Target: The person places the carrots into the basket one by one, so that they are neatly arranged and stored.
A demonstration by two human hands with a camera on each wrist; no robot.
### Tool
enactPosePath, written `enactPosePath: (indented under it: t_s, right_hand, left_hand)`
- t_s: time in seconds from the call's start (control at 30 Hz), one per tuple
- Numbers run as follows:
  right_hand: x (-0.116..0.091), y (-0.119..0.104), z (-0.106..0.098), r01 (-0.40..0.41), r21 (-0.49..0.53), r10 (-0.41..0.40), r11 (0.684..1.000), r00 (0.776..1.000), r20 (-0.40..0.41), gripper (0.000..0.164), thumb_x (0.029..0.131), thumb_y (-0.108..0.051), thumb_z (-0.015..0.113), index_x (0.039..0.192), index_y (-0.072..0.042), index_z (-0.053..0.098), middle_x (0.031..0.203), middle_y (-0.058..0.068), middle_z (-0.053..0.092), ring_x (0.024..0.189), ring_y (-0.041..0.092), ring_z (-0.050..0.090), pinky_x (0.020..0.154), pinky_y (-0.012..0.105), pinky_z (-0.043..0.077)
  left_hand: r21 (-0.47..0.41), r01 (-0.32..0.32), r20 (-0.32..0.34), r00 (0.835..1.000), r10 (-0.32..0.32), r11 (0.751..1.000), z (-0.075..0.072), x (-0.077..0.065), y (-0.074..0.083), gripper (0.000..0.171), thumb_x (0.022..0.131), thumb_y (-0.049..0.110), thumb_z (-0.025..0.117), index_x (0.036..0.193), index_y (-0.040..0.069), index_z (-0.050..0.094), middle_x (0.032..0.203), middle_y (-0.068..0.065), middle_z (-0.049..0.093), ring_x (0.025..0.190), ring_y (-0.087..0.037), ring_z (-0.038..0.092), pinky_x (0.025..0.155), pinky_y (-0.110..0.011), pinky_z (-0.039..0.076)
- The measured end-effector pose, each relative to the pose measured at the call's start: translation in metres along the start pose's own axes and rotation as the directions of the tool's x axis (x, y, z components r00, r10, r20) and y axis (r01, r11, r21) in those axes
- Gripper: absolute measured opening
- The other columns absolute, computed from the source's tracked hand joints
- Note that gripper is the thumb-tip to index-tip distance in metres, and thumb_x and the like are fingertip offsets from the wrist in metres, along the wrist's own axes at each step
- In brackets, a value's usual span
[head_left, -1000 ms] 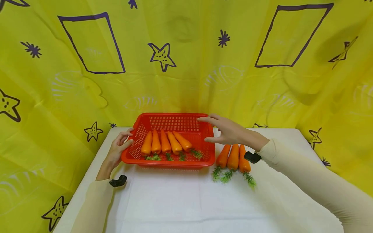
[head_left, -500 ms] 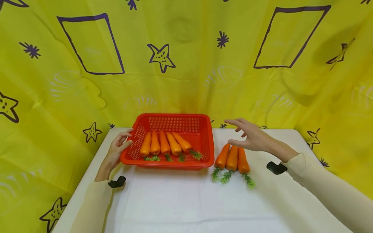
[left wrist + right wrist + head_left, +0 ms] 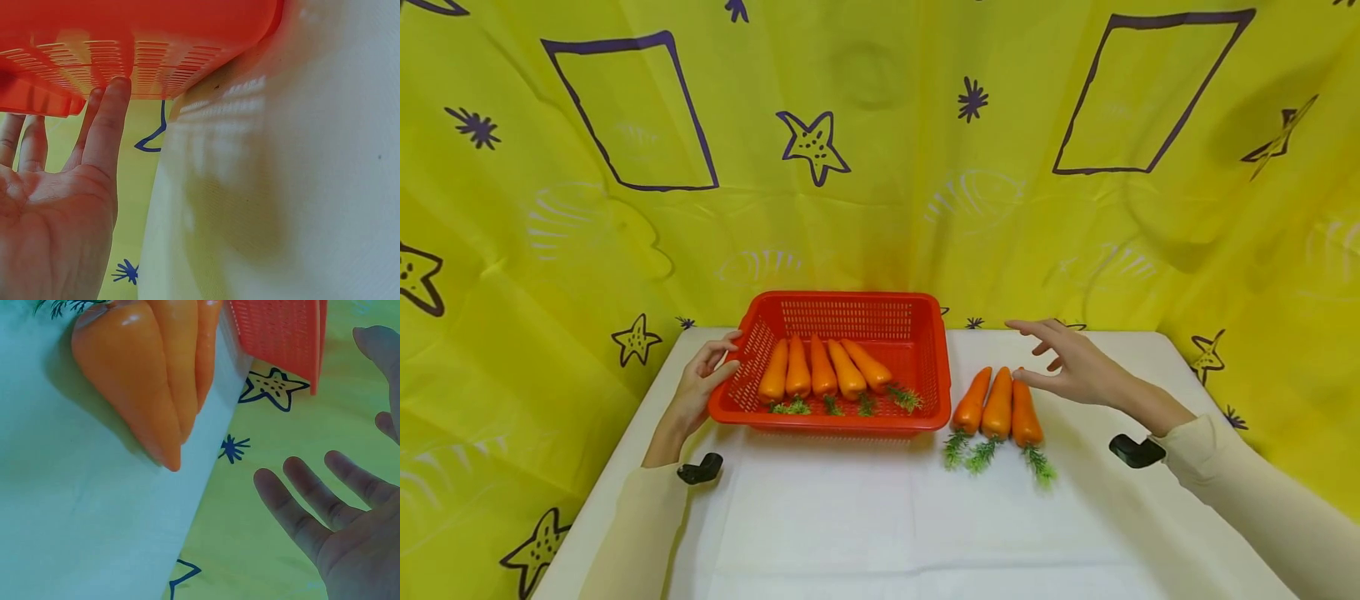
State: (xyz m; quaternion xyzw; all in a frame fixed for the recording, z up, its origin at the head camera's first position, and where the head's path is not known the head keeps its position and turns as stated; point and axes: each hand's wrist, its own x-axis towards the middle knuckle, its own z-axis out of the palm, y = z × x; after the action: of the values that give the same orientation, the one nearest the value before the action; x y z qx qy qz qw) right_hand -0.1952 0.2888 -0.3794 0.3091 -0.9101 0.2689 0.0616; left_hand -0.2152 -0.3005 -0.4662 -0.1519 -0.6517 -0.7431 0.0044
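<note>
A red plastic basket (image 3: 850,423) stands on the white-covered table, with several orange carrots (image 3: 823,371) lying side by side in it, their green tops toward me. My left hand (image 3: 696,392) is at the basket's left side. In the left wrist view its extended fingers (image 3: 106,128) touch the perforated outer wall. To the right of the basket, three more carrots (image 3: 997,408) lie together on the table, tips pointing away. My right hand (image 3: 1086,371) hovers by these three, above and to their right, fingers spread and holding nothing; the right wrist view shows it apart from the carrots (image 3: 125,356).
A yellow curtain (image 3: 880,208) with purple stars and frames hangs behind and along both sides of the table. The white tablecloth (image 3: 880,517) extends in front of the basket. A small black device (image 3: 1137,451) is worn at each wrist.
My right hand has moved from the basket's right rim rightward, then a little lower, to beside the three loose carrots. The left hand and the basket stay in place.
</note>
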Motion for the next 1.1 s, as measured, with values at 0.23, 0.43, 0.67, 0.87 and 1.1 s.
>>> enactPosePath:
  t_s: [0.23,0.43,0.67,0.87,1.1]
  right_hand:
    - [-0.004,0.005,0.009,-0.076,0.096,0.073,0.992,0.997,0.034,0.071,0.092,-0.022,0.079,0.153,-0.010,0.045,0.136,0.020,0.055,0.100,0.034,0.068,0.071,0.037,0.060]
    - [-0.009,0.014,0.015,-0.295,0.227,0.249,0.928,0.946,0.208,0.075,0.097,-0.029,0.074,0.157,-0.011,0.035,0.146,0.033,0.043,0.100,0.035,0.070,0.069,0.038,0.060]
    - [-0.016,0.022,0.027,-0.474,0.373,0.343,0.798,0.865,0.367,0.078,0.099,-0.025,0.071,0.159,-0.005,0.025,0.147,0.041,0.032,0.099,0.035,0.068,0.069,0.045,0.062]
    - [-0.019,0.024,0.038,-0.535,0.403,0.386,0.742,0.833,0.395,0.080,0.096,-0.022,0.074,0.157,0.000,0.027,0.140,0.041,0.036,0.092,0.031,0.068,0.068,0.048,0.062]
    - [-0.021,0.024,0.045,-0.577,0.405,0.419,0.709,0.807,0.416,0.078,0.094,-0.021,0.077,0.154,0.001,0.032,0.135,0.039,0.039,0.077,0.027,0.067,0.067,0.047,0.062]
  left_hand:
    - [-0.006,0.014,-0.007,1.000,-0.014,1.000,0.000,-0.001,0.001,0.019,0.105,0.004,0.056,0.124,0.007,0.055,0.163,-0.006,0.035,0.148,-0.015,0.031,0.097,-0.027,0.054]
    - [-0.008,0.014,-0.007,1.000,-0.014,1.000,0.001,0.000,0.002,0.019,0.105,0.005,0.057,0.124,0.007,0.055,0.163,-0.006,0.036,0.149,-0.015,0.031,0.096,-0.026,0.054]
    - [-0.026,0.007,-0.008,1.000,-0.007,1.000,0.000,0.002,0.000,0.018,0.105,0.003,0.056,0.123,0.008,0.055,0.163,-0.008,0.035,0.148,-0.016,0.032,0.094,-0.028,0.056]
    - [-0.030,0.010,-0.006,1.000,-0.010,1.000,-0.001,0.003,0.000,0.019,0.105,0.003,0.055,0.123,0.008,0.056,0.162,-0.006,0.036,0.145,-0.015,0.036,0.094,-0.027,0.056]
    - [-0.032,0.018,-0.010,1.000,-0.019,0.999,-0.001,0.002,0.000,0.018,0.105,0.003,0.054,0.123,0.005,0.053,0.163,-0.008,0.034,0.146,-0.018,0.035,0.093,-0.028,0.056]
